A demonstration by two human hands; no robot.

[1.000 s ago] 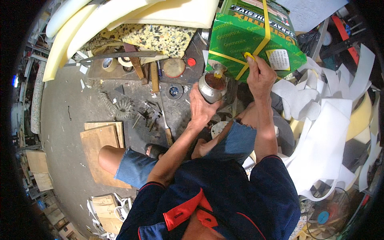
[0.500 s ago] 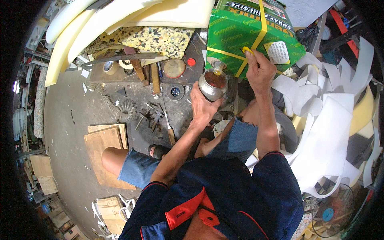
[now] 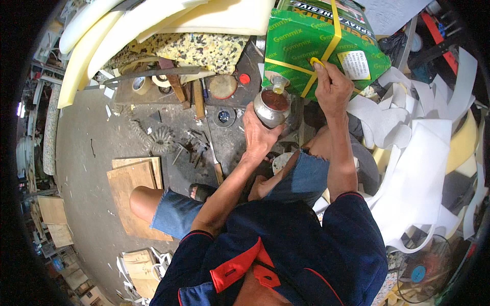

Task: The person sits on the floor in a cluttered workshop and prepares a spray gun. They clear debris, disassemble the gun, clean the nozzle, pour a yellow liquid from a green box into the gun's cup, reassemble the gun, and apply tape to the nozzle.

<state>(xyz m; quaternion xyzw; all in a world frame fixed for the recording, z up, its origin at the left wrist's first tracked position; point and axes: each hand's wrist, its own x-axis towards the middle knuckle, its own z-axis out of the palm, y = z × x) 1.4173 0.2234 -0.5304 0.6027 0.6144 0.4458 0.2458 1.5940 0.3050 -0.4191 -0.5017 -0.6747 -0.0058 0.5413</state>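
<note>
My left hand [image 3: 261,133] is closed round a rounded metal cup [image 3: 271,118] with reddish-brown liquid [image 3: 274,100] inside. A short clear spout [image 3: 278,85] sticks out from the lower front of a big green cardboard box [image 3: 293,41], right over the cup's mouth. The box leans toward me, bound with yellow straps [image 3: 337,30]. Against its front, my right hand [image 3: 334,91] pinches a small bright yellow piece [image 3: 317,61] beside the strap; whether it is a cap or a strap end I cannot tell.
Hand tools lie left of the cup: a long knife [image 3: 218,171], a hammer handle [image 3: 198,99] and tape rolls [image 3: 140,85]. White foam offcuts [image 3: 408,178] heap up at the right. Wooden boards [image 3: 133,188] lie by my left knee; a fan [image 3: 421,273] stands lower right.
Both hands keep their grips in nearly the same places. The box and its spout have shifted very slightly over the cup.
</note>
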